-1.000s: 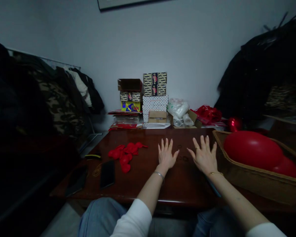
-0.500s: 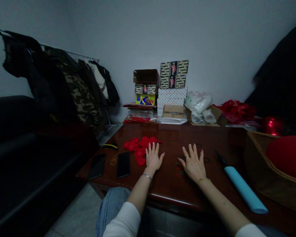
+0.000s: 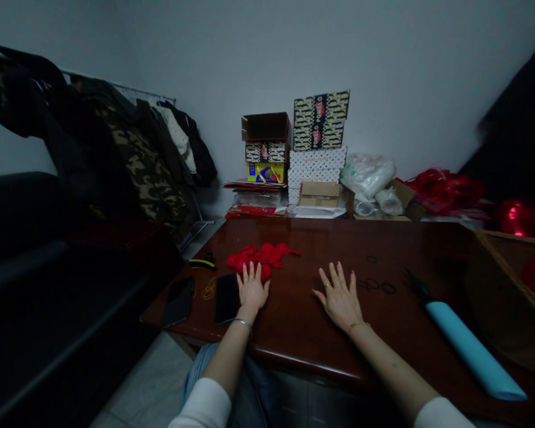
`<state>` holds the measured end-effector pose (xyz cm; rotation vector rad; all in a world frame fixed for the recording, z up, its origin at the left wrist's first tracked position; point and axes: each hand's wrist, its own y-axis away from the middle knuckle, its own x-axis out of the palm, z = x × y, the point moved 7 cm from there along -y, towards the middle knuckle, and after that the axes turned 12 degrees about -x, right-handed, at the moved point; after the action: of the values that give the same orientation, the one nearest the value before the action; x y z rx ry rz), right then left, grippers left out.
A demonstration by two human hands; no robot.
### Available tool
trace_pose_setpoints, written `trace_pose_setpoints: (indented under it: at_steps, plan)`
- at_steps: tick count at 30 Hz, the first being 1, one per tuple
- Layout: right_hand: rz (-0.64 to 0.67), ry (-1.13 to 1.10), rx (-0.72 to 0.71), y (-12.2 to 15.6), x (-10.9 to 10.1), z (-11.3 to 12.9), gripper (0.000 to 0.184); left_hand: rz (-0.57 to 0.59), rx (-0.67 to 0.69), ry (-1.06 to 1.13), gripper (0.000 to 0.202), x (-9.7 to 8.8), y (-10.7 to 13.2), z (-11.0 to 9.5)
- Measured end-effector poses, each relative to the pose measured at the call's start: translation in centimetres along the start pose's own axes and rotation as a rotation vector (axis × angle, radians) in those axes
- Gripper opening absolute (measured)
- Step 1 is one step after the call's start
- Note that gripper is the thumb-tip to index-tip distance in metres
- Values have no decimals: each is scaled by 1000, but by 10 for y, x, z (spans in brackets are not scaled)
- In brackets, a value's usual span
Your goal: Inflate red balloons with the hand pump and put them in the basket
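My left hand lies palm down on the table with fingers spread, its fingertips at the near edge of a pile of limp red balloons. Its wrist side partly covers a black phone. My right hand is also palm down, fingers apart, holding nothing. Several thin dark bands lie just right of its fingers. Farther right is a light-blue hand pump with a black nozzle. Whatever may be under either palm is hidden.
A second phone, yellow bands and a black-and-yellow tool lie at left. A wicker basket with a red ball-like thing stands at right. Stacked boxes and plastic bags line the back.
My left hand has slid left toward the phone. My right hand has shifted slightly left, showing more dark bands; the small red and green bits beside it are now out of sight.
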<state>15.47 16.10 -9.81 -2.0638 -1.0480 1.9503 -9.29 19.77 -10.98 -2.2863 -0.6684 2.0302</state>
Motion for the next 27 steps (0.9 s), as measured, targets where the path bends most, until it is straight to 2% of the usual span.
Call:
trace_pose_setpoints:
  at_steps: [4,9,13,16,18,20,23,25,27]
  plan:
    - [20,50,17,12,2,-18,60,63,-60,48,51,13,-4,12]
    - [71,179,83,38,-4,-63,53,184,-148,232,44,16,-13,14]
    - [119,261,187,64,-17,-109,50,114,-168,431,42,-5,-16,12]
    - [175,297,356,89,-24,-148,51,53,-203,638,36,-23,-15,10]
    - [254,287,453,105,-24,-170,53,67,-240,813,34,-28,-15,6]
    - [349,231,529,120,-19,-185,55,178,-259,1036,33,-25,-15,-4]
    - [423,175,599,134,-15,-194,56,556,-352,1371,29,-5,-9,-31]
    - [429,169,620,138,-15,-195,57,787,-378,1396,28,6,-1,-50]
    - [434,154,631,140,-14,-195,56,940,-374,1295,28,13,6,-65]
